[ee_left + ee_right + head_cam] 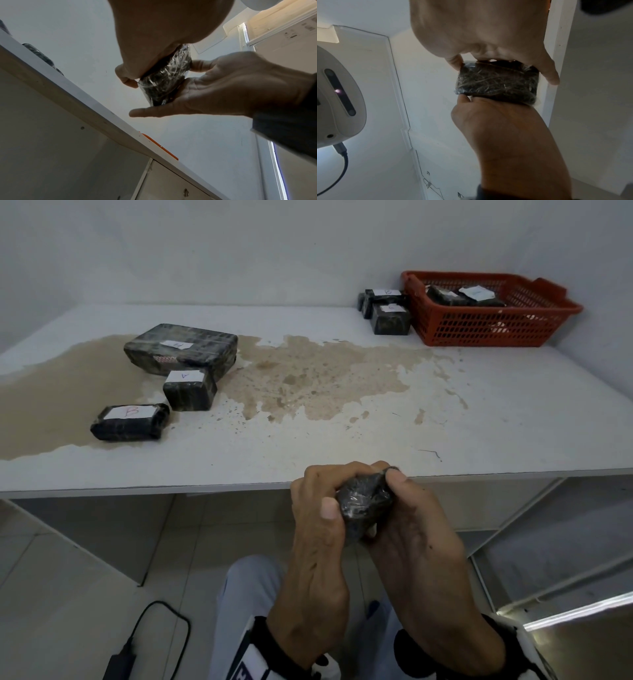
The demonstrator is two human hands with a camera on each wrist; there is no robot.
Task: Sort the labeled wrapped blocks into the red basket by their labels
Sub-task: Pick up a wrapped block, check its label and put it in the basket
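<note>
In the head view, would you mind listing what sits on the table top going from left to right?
Block labelled B → small block labelled A → two small labelled blocks beside the basket → red basket holding more wrapped blocks. The large wrapped block overlaps the first two, so I omit it.

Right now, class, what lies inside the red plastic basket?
Inside the red plastic basket lie dark wrapped blocks with white paper labels; their lettering is unreadable, and the basket wall hides anything lower.

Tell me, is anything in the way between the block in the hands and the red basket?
Nothing visible. Both hands hold the block at the table's near edge; the tabletop toward the basket is bare. Two blocks sit left of it, off the path.
</note>
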